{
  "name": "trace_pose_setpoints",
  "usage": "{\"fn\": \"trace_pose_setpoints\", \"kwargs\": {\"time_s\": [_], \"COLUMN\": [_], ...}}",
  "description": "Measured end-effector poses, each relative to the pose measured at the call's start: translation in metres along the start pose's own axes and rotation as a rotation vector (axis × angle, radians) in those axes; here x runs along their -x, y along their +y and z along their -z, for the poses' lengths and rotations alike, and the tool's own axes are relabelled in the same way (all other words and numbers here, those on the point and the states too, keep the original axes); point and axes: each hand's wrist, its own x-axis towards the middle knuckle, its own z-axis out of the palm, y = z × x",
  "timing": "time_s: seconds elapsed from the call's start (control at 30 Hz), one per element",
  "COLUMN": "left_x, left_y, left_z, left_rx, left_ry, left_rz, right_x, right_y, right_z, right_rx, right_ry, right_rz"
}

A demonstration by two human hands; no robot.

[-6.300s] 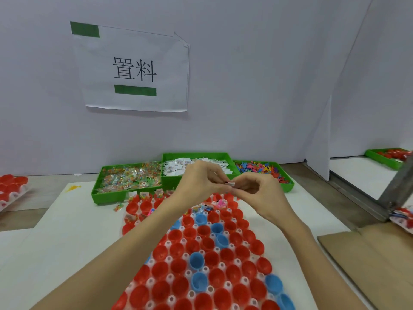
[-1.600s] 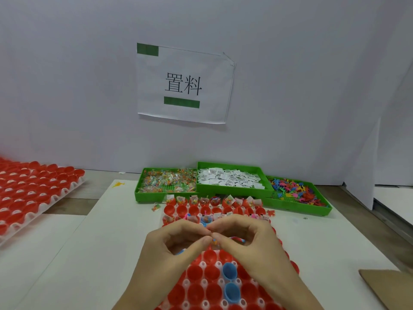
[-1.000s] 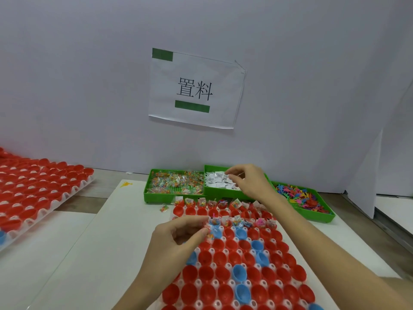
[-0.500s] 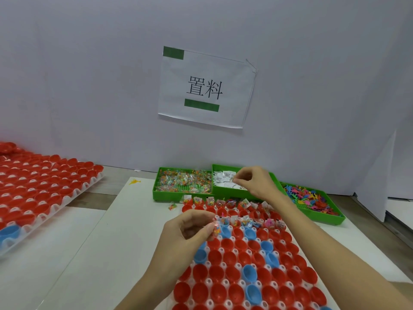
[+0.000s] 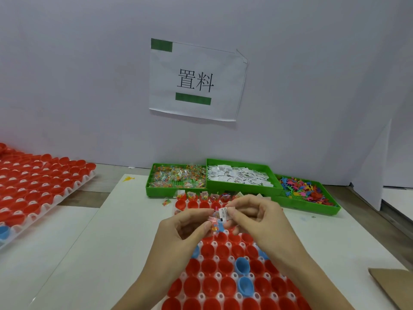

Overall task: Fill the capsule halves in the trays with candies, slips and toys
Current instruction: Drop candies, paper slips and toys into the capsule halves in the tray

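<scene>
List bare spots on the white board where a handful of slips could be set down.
Free: the white board left of the capsule tray, below the candy bin; also right of the tray, between the toy bin and the cardboard. Crowded: the strip between bins and tray, where both hands work.

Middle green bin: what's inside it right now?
The middle green bin holds a loose heap of white printed slips. Its floor beneath them is covered, so nothing under the heap can be seen.

Left hand point(image 5: 185, 229) and right hand point(image 5: 257, 217) raised, fingertips together — each pinching, fingers curled.
</scene>
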Motion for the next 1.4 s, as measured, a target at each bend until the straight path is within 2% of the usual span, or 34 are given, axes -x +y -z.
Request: {"fn": "trace_pose_setpoints", "kwargs": {"time_s": [0.07, 0.33, 0.5, 0.7, 0.87, 1.13, 1.27, 1.4], "left_x": [0.0, 0.0, 0.002, 0.004, 0.005, 0.008, 0.009, 0.011], "left_y": [-0.002, -0.001, 0.0, 0.0, 0.0, -0.001, -0.002, 0.002], "left_z": [0.0, -0.002, -0.003, -0.004, -0.005, -0.007, -0.008, -0.007], "left_rx": [-0.034, -0.025, -0.044, -0.1, -0.118, -0.301, -0.232, -0.146], "left_ry": [0.002, -0.021, -0.041, -0.009, -0.03, -0.017, 0.055, 0.09], "left_rz": [-0.016, -0.059, -0.094, -0.111, -0.16, -0.415, -0.344, -0.285], "right_x": [0.001, 0.001, 0.005, 0.013, 0.019, 0.021, 0.02, 0.018], "right_y": [0.003, 0.007, 0.005, 0.003, -0.001, -0.008, -0.01, -0.011], "right_z": [0.0, 0.003, 0.001, 0.003, 0.002, 0.006, 0.003, 0.001], "right_rx": [0.018, 0.029, 0.146, 0.196, 0.171, 0.193, 0.205, 0.01], "right_ry": [0.04, -0.008, -0.06, -0.034, -0.092, -0.153, -0.138, -0.14], "right_rz": [0.03, 0.044, 0.109, 0.136, 0.056, -0.043, -0.023, -0.113]}}
